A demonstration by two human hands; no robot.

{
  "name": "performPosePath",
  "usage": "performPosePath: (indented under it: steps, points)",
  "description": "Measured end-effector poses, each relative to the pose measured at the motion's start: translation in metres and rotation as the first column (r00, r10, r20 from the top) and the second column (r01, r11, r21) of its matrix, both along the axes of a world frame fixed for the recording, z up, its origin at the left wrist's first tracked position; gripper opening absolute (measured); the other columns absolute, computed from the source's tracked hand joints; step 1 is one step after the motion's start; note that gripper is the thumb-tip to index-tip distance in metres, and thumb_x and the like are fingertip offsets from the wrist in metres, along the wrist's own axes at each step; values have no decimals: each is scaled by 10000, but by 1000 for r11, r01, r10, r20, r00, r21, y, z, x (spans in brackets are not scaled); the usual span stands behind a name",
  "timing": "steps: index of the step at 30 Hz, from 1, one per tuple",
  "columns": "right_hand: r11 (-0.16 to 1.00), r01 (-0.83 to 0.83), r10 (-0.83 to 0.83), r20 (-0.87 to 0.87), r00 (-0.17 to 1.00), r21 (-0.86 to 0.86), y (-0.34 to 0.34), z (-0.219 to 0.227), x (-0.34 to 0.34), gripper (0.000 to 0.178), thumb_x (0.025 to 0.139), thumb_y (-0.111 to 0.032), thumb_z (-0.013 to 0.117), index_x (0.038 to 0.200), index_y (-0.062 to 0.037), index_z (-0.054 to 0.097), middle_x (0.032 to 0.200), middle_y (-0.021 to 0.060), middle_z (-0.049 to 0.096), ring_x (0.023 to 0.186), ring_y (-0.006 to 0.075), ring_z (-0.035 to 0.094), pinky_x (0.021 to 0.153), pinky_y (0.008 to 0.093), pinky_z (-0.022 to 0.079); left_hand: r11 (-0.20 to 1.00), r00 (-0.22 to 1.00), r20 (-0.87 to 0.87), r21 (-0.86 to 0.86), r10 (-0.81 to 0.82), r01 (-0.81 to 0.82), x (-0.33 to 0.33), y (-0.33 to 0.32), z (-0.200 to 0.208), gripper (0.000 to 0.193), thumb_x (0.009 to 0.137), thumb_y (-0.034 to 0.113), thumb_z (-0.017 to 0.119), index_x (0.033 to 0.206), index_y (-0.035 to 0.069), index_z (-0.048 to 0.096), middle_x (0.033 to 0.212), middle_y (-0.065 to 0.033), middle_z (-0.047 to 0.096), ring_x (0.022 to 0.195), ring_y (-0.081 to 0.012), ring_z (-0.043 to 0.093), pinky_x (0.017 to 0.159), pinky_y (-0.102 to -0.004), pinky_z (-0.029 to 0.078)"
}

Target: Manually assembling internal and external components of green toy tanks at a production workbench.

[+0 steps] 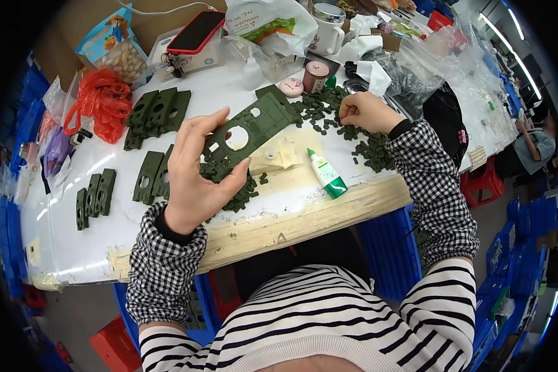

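The panel (263, 127) is held by the left hand (195, 173) over the worktop (62, 251), with heap 1 (239, 199) of pieces visible at its near side. Heap 2 (375, 152) is spread farther right, under the right hand (369, 113). Between the 2 heaps, a bottle (327, 175) is laid near the front edge. Left of the left hand, 3 panel groups (94, 197) are set out; a bag (102, 102) is placed beside the rearmost. Behind, a phone (196, 32) is rested on a box (203, 59).

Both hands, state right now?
Left hand: holding the green plate between thumb and fingers.
Right hand: closed, fingers pinched at the small green pieces; can't tell if gripping one.
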State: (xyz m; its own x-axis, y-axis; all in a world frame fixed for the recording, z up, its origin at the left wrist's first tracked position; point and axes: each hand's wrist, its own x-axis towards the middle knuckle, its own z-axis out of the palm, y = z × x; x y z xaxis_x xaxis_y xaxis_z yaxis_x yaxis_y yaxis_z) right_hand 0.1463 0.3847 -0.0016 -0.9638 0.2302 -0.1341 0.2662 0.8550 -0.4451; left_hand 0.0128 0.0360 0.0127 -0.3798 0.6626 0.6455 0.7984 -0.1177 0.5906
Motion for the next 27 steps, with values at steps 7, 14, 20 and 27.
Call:
performPosePath:
  steps: [7,14,20,27]
  points:
    - [997,63,-60,56,997,-37,8,-6,0,180,789,-138,774,858,-1,680,761,100,683,699,198,642,653,325,505,998,999,-9,43,35,-35,1,-2,-10,573,669,7,761,1221,-15,607,1118,-145,587,960,-234,619,851,-319,519]
    - [995,92,-91,21,996,-31,1,-3,6,185,830,-140,748,842,18,653,731,100,664,670,187,624,626,317,493,1000,1000,-16,-7,14,-14,1,-2,-14,582,694,7,754,1247,-35,578,1182,-158,592,1018,-210,617,904,-309,500]
    - [970,150,-186,-188,964,-191,-11,15,8,119,863,-75,702,906,32,674,744,75,681,650,116,627,605,255,503,1000,1000,-26,5,-12,13,0,0,-18,676,693,1,748,1321,-42,501,1193,-167,604,1017,-211,623,907,-302,502]
    - [980,140,-167,-213,963,-139,-11,7,10,119,821,-29,725,934,7,727,813,85,726,717,126,674,672,254,541,998,1000,-30,68,-6,8,5,2,-17,659,679,42,769,1288,-38,527,1085,-176,630,921,-299,602,829,-368,488]
